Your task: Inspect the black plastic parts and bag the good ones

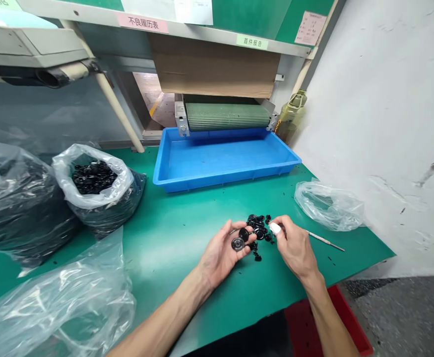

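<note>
My left hand [222, 255] is turned palm up, its fingers curled around a few black round plastic parts. One ribbed disc [238, 244] lies on the fingers, with another dark disc [244, 234] just beyond it. Past the fingertips, a small pile of black plastic parts [260, 233] lies on the green table. My right hand [294, 248] is at the pile's right side, thumb and fingers pinched together. A white covering [275, 228] wraps the thumb tip. Whatever is between those fingers is hidden. A thin pen-like tool [326, 241] shows behind the right hand.
A blue tray [224, 181] stands below a green conveyor belt [227, 116]. At left are an open bag of black parts [93, 178], a larger filled bag [23, 208] and loose plastic film [71, 297]. A crumpled bag [328, 206] lies near the right wall [399, 124].
</note>
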`<state>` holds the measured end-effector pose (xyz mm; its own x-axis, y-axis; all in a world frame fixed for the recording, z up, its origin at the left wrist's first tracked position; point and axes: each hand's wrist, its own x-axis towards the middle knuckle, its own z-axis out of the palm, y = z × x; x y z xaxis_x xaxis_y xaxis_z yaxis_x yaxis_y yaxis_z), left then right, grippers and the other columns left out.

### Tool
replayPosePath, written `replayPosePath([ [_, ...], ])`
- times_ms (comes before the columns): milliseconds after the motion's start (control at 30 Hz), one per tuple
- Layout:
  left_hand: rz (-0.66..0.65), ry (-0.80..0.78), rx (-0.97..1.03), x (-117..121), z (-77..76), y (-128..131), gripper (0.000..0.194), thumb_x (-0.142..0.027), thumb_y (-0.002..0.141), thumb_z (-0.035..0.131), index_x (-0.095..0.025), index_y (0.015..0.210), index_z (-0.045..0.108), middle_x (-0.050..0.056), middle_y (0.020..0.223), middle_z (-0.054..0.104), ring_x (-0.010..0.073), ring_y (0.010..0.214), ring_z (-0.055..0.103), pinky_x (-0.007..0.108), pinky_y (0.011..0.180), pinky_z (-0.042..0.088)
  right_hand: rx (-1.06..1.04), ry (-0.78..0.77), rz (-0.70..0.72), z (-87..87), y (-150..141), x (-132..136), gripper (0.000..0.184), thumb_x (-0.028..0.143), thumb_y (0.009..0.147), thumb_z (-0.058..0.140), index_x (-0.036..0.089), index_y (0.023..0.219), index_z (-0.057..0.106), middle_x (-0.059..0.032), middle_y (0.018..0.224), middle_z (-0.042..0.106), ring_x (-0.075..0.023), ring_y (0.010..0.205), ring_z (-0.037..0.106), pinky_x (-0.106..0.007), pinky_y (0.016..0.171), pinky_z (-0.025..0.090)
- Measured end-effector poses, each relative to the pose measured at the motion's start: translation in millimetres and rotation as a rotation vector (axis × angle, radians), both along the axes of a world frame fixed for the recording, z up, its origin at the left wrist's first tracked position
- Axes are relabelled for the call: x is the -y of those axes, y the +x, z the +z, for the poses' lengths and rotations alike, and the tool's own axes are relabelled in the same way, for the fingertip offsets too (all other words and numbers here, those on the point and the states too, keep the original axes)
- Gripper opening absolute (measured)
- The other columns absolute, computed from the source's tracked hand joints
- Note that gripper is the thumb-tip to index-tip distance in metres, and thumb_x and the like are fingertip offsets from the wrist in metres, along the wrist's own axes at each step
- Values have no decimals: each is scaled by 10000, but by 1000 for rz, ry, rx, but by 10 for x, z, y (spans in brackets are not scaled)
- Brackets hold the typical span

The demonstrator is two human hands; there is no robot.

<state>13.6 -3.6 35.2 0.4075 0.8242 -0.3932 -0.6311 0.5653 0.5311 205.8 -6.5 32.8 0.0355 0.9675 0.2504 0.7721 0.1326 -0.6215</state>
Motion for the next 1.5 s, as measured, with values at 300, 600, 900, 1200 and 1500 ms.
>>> replayPosePath([
  [300, -231, 441, -517, 148, -21, 31, 314, -480, 881, 529, -168, 851, 523, -39, 594, 523, 57, 470, 367, 180, 439, 264, -312, -33, 126, 44, -452, 306, 246, 188, 895, 426, 231, 1036, 624, -23, 930, 639, -123, 691, 601, -224, 575, 470],
  [600, -369, 340, -496, 138, 13, -9, 364, -521, 868, 486, -174, 763, 515, -46, 529, 472, 66, 433, 346, 193, 411, 183, -210, 56, 212, -49, -359, 335, 307, 106, 890, 424, 213, 1129, 584, -38, 1007, 593, -131, 821, 595, -244, 736, 487],
  [900, -281, 389, -422, 220, -132, 28, 476, -588, 852, 507, -141, 688, 514, -39, 554, 455, 42, 414, 333, 195, 399, 200, -203, 96, 273, -37, -403, 376, 273, 105, 892, 366, 214, 996, 594, -13, 814, 594, -138, 709, 565, -250, 627, 433],
  [1200, 49, -29, -161, 18, -36, -29, 172, -251, 846, 601, -148, 983, 604, 52, 820, 660, 84, 550, 605, 122, 350, 354, 251, -104, 185, -18, -83, 68, 304, 145, 908, 356, 217, 1093, 585, -67, 1038, 583, -180, 863, 583, -281, 692, 435],
  [1500, 135, -134, 80, -27, -80, -24, 218, -317, 898, 527, -134, 791, 581, 64, 848, 628, 198, 869, 681, 239, 626, 568, 100, -128, 148, -59, -78, -3, 73, 186, 849, 457, 220, 822, 516, 15, 794, 561, -124, 615, 489, -252, 561, 355],
])
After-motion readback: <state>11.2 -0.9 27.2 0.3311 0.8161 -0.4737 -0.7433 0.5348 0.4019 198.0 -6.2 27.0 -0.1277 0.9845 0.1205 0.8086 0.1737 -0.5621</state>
